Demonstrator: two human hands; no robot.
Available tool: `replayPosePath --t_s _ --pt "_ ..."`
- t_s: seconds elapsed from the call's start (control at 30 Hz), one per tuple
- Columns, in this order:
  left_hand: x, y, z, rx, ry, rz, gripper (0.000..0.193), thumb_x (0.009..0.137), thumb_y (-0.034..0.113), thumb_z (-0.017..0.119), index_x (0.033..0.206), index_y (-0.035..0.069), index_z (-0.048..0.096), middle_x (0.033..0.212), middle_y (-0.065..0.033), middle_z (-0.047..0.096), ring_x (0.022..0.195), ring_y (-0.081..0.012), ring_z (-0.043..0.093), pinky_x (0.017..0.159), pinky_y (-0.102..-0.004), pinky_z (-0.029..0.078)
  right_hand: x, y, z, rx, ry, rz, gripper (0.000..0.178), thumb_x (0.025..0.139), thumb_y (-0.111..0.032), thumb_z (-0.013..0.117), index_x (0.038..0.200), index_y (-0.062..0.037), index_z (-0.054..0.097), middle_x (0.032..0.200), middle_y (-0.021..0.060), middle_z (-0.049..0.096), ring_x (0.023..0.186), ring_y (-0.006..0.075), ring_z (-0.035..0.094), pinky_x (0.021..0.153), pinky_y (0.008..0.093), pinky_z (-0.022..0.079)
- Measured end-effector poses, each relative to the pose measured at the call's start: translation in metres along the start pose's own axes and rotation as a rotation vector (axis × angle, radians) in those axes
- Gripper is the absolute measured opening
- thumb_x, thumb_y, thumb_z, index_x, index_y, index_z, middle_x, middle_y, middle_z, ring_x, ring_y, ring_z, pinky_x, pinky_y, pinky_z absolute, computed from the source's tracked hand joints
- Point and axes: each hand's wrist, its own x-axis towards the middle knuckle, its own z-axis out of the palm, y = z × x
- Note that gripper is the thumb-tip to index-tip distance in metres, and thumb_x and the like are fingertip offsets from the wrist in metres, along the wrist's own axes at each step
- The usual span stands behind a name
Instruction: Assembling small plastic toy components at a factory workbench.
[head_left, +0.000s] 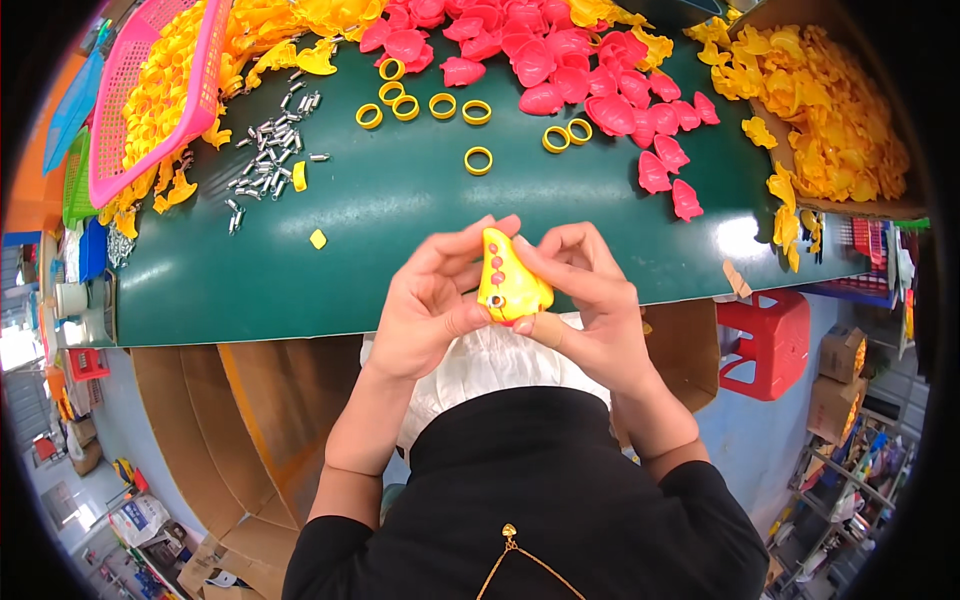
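Head view. The left hand point(432, 300) and the right hand point(585, 290) together hold a small yellow plastic toy point(510, 285) with red dots along its upper face. The toy sits above the near edge of the green table point(400, 200), in front of the person's chest. The left hand closes on the toy's left flank, thumb against its lower end and fingertips up at its tip. The right hand closes on the right flank, thumb underneath and fingers curled over the top. Both grips are narrow pinches, tight on the toy.

Beyond the grip, yellow rings point(478, 160) lie scattered on the table. Farther out, a heap of red shells point(560, 60) runs along the far side. Left of and beyond the grip lies a cluster of small metal pins point(270, 145), and past it a pink basket point(150, 90) over yellow parts. Right of and beyond the grip, a cardboard box point(890, 205) holds yellow shells point(830, 110).

Handling judgement: the toy appears light, stiff and hollow, with a smooth, glossy skin that may slip. Hold it by the two broad flanks, clear of the dotted face. Moderate pressure should suffice; hard squeezing could spring the seam.
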Motion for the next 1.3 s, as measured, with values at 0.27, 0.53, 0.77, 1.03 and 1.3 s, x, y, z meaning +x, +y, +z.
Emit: replayPosePath --t_s 0.27,0.53,0.77,1.03,1.3 --pt "0.0 -0.012 -0.003 0.074 0.247 0.034 0.067 0.083 0.03 0.072 0.134 0.001 0.039 0.127 -0.013 0.051 0.118 -0.0231 0.054 0.097 -0.0376 0.049 0.012 0.011 0.014 0.172 0.125 0.056 0.065 0.072 0.001 0.078 0.131 0.003 0.051 0.117 0.0135 0.058 0.108 0.0192 0.058 0.093 0.0341 0.052" --pt "-0.008 -0.026 -0.023 -0.171 0.202 0.166 0.052 0.083 0.03 0.071 0.127 0.009 0.053 0.134 -0.0135 0.052 0.117 -0.0249 0.056 0.098 -0.0401 0.049 0.008 0.014 0.03 0.479 0.111 0.076 0.056 0.079 0.004 0.071 0.131 0.006 0.049 0.121 0.0148 0.059 0.109 0.0184 0.058 0.093 0.0324 0.051" --pt "-0.008 -0.013 -0.018 0.075 0.266 0.311 0.04 0.079 0.013 0.077 0.112 -0.003 0.061 0.112 -0.0139 0.065 0.105 -0.0234 0.062 0.096 -0.036 0.048 0.008 0.017 0.032 0.147 0.121 0.008 0.056 0.076 0.007 0.072 0.128 0.0078 0.052 0.115 0.0141 0.061 0.104 0.0194 0.061 0.091 0.032 0.051" --pt "0.008 0.016 -0.018 1.007 -0.021 0.382 0.046 0.077 0.0 0.071 0.122 0.003 0.062 0.101 -0.0081 0.065 0.085 -0.0129 0.058 0.076 -0.026 0.05 0.026 0.01 -0.001 0.249 -0.057 0.1 0.075 0.068 0.001 0.081 0.134 0.0014 0.046 0.132 0.0135 0.051 0.117 0.02 0.054 0.098 0.0353 0.046" --pt "0.08 0.028 -0.023 1.818 -0.028 0.441 0.038 0.081 0.005 0.067 0.119 0.007 0.061 0.11 -0.0071 0.061 0.098 -0.0271 0.059 0.084 -0.0341 0.05 0.037 0.035 -0.035 0.588 0.318 0.128 0.066 0.074 -0.001 0.074 0.131 0.0002 0.041 0.131 0.0198 0.051 0.118 0.0307 0.056 0.1 0.0402 0.046"
